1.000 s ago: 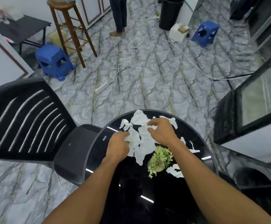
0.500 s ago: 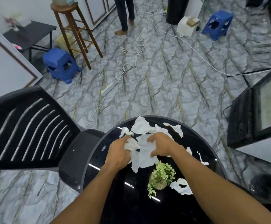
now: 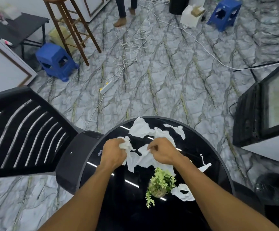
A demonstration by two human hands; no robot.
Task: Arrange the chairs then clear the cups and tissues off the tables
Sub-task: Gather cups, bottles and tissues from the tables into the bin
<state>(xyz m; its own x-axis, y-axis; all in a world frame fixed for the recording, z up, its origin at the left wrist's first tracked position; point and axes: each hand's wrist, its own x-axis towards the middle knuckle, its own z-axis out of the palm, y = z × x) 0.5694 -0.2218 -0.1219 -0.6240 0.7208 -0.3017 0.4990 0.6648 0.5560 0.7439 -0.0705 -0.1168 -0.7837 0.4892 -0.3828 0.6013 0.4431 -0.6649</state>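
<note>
- Round glossy black table (image 3: 197, 144): foreground centre, its top strewn with paper.
- Left hand (image 3: 113, 154): over the table's left half. The grip is clenched round a crumpled white tissue wad (image 3: 124, 144), which bulges out past the thumb.
- Right hand (image 3: 162, 153): just beside the left, knuckles up. The grip pinches a torn white tissue sheet (image 3: 145, 160), which trails across the tabletop between the two hands.
- Large creased white tissue piece (image 3: 141, 129): loose at the table's far edge, one corner reaching the rim.
- Ragged white tissue strip (image 3: 177, 130): loose to the right of that piece, apart from both hands.
- Holed white tissue scrap (image 3: 183, 192): flat on the table, just beside the plant's right side.
- Thin white tissue shred (image 3: 203, 164): near the table's right rim.
- Small green leafy potted plant (image 3: 161, 182): upright on the table's near half, close to the right forearm.
- Black slatted plastic chair (image 3: 19, 134): left of the table, seat front tucked against the rim.
- Blue plastic stool (image 3: 55, 60): far left on the grey veined marble floor (image 3: 168, 72), near a tall brown wooden stool (image 3: 72, 25).
- Second blue plastic stool (image 3: 225, 13): far right.
- White power strip (image 3: 106, 87): on the floor beyond the table, with a cable attached.
</note>
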